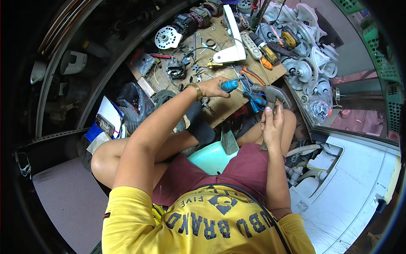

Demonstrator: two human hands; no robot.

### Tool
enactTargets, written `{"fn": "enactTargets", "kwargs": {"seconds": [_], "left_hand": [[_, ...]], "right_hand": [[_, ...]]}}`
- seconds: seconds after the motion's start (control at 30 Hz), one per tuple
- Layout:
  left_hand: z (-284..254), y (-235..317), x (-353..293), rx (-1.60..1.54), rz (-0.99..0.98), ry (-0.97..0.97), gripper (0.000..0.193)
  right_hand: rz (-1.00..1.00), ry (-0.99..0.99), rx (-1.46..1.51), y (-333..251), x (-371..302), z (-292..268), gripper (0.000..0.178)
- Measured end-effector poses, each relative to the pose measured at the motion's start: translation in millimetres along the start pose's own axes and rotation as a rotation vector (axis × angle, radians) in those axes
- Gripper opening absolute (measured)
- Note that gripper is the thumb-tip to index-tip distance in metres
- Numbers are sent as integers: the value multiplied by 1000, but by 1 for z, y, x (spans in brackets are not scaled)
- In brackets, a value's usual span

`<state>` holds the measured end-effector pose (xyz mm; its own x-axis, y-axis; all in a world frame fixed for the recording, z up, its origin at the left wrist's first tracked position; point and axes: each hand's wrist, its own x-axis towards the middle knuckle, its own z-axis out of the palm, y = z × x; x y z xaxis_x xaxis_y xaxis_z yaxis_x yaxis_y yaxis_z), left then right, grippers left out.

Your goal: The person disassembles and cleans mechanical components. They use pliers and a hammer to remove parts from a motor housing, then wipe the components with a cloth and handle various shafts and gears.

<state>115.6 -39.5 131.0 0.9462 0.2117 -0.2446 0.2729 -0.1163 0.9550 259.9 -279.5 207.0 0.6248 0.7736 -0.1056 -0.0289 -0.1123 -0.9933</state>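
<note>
My left hand [213, 87], a gold watch on its wrist, is closed round the blue handle of a screwdriver [230, 85] over the near part of the wooden worktop [226, 108]. Its thin shaft points to the right. In my right hand [273, 123], above my right knee, is a hammer [272, 92]; the head is up and the handle runs down through my fingers. Blue-handled tools [255, 100] lie between the two hands. Just beyond them are pliers with orange and black handles [253, 76]. A small dark motor part [175, 67] sits left of the screwdriver.
A white L-shaped bracket [234, 42] and a yellow-black drill [267, 51] lie farther back. Several motor windings [186, 23] line the back left. Translucent plastic gear parts [306, 70] pile up on the right. A turquoise stool [211, 157] is between my legs; a white panel [338, 203] lies at right.
</note>
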Motion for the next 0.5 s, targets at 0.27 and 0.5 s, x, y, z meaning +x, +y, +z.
{"fn": "enactTargets", "kwargs": {"seconds": [0.27,0.5], "left_hand": [[0,-9,1,30,-14,47,24],[-3,-16,4,60,-40,10,24]], "right_hand": [[20,-30,-8,3,-1,2,34],[58,-6,-26,6,-2,6,34]]}}
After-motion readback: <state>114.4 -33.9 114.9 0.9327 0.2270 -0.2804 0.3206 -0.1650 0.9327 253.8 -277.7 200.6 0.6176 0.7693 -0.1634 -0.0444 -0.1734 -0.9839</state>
